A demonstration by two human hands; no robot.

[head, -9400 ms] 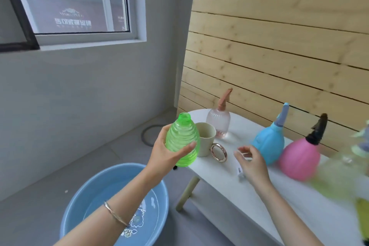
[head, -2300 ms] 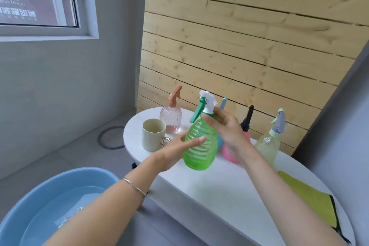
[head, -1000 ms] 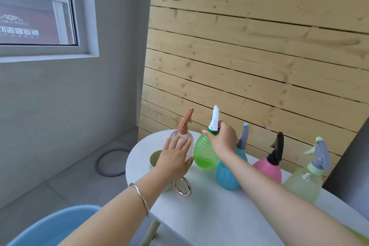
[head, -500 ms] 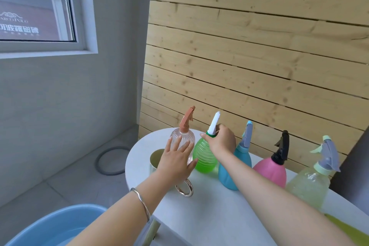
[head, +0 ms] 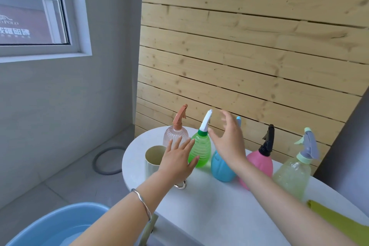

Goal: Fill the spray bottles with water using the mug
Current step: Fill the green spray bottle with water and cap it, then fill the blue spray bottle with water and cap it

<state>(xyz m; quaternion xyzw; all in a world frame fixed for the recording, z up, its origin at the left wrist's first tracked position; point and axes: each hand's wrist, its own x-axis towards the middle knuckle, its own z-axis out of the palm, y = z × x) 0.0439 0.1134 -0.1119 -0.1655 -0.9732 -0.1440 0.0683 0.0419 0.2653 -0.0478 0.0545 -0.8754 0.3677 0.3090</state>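
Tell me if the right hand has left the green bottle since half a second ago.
Yes. The right hand has opened and lifted rightward off the green bottle.

window [head: 34,6] shows a sign outside, partly readable "polo" above chinese characters, digits "835358826" on top

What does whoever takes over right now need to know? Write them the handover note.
Left hand: open, empty, spread over the mug.
Right hand: open, empty, in front of the blue bottle.
On the white table, left to right: clear pink bottle, green bottle, blue, pink bottle, pale yellow-green bottle. All stand upright with sprayers on.
Blue basin with water sits on the floor, lower left.
Done: green bottle set down, capped; fill levels cannot be told.
Left: take the mug, scoop water, fill whichever bottles remain.
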